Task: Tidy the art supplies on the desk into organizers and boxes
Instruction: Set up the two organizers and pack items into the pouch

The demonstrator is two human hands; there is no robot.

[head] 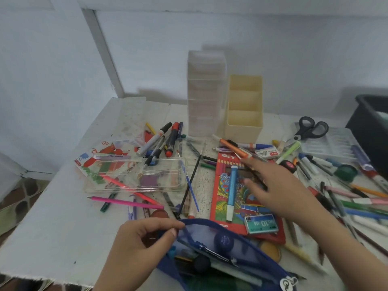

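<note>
My left hand (144, 244) pinches the open rim of a blue mesh pencil pouch (222, 255) at the desk's near edge; pens and a compass lie inside it. My right hand (270, 185) reaches over a red coloured-pencil box (222, 198), fingers stretched toward an orange marker (235, 149); it looks blurred and holds nothing that I can see. A blue glue stick (232, 192) lies on the red box. A cream divided organizer (244, 110) and a clear drawer tower (205, 93) stand at the back.
A clear plastic case (136, 175) sits on a colouring book at left, markers (165, 139) behind it. Scissors (308, 128), a clear tray (331, 143) and a dark bin (373, 127) are at right. Several pens and pencils (357, 204) cover the right side. A staple box (261, 223) lies near.
</note>
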